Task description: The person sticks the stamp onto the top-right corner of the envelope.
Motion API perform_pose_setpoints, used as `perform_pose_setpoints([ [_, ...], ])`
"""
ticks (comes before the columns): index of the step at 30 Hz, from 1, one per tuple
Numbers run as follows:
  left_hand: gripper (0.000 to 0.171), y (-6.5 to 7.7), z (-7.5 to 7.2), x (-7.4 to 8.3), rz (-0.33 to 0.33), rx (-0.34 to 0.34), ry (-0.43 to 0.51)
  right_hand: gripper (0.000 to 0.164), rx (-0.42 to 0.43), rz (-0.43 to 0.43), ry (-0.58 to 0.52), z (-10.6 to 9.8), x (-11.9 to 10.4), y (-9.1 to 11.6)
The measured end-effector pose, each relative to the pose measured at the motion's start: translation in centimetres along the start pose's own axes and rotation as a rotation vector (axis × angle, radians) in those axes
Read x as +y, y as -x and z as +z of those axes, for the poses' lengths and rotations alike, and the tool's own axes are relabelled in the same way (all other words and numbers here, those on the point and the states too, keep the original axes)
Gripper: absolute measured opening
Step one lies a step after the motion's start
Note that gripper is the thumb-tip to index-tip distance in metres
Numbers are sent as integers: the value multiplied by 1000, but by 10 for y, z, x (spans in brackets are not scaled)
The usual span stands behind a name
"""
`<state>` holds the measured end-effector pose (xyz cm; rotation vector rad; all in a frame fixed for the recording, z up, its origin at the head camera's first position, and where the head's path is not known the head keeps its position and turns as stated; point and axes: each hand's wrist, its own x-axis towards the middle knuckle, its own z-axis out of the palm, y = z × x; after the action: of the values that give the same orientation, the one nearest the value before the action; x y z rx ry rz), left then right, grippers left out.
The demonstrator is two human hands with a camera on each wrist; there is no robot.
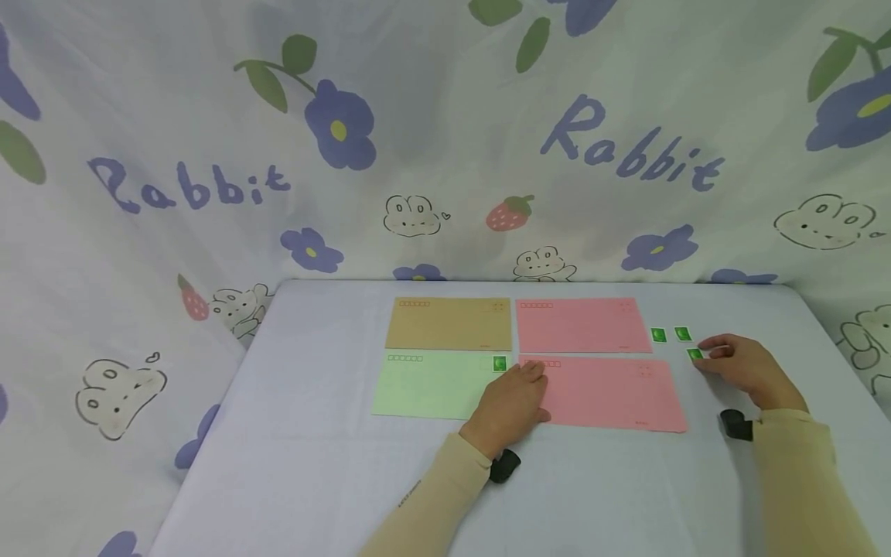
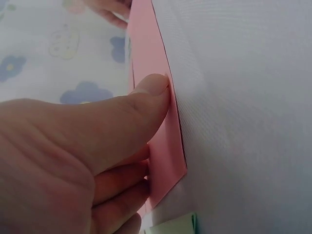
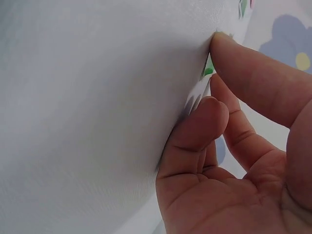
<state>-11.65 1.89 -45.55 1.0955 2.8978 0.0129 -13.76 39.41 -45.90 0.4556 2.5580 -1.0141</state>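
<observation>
My left hand (image 1: 511, 402) rests on the left end of the lower pink envelope (image 1: 605, 394), its thumb (image 2: 153, 85) pressing near the front edge. Beside it lies a pale green envelope (image 1: 425, 387) with a green stamp (image 1: 500, 363) at its top right corner, close to my fingers. To the right, my right hand (image 1: 752, 371) has thumb and fingertips at opposite edges of a small green postage stamp (image 1: 694, 354) low over the table. In the right wrist view this stamp (image 3: 208, 71) is partly hidden by the fingers. Two other stamps lie just beyond, one being the nearer-left stamp (image 1: 658, 335).
A tan envelope (image 1: 448, 325) and another pink envelope (image 1: 581, 326) form the back row of the two-by-two layout. The white-covered table (image 1: 306, 464) ends at a patterned cloth (image 1: 445, 155) hanging behind. A black wrist camera (image 1: 735, 425) sits at the right sleeve.
</observation>
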Motion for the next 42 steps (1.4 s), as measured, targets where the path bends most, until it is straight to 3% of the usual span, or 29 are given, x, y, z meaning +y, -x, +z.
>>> perform_pose_setpoints([
  [21,55,1,-1,0,-7,-23,25,58,13,-42,33,3,-2,-1],
  [32,54,1,-2,0,2,8,22,55,61,-31,98,6,-8,0],
  [42,52,0,-2,-1,1,-7,20,51,112,-9,149,7,-11,-2],
])
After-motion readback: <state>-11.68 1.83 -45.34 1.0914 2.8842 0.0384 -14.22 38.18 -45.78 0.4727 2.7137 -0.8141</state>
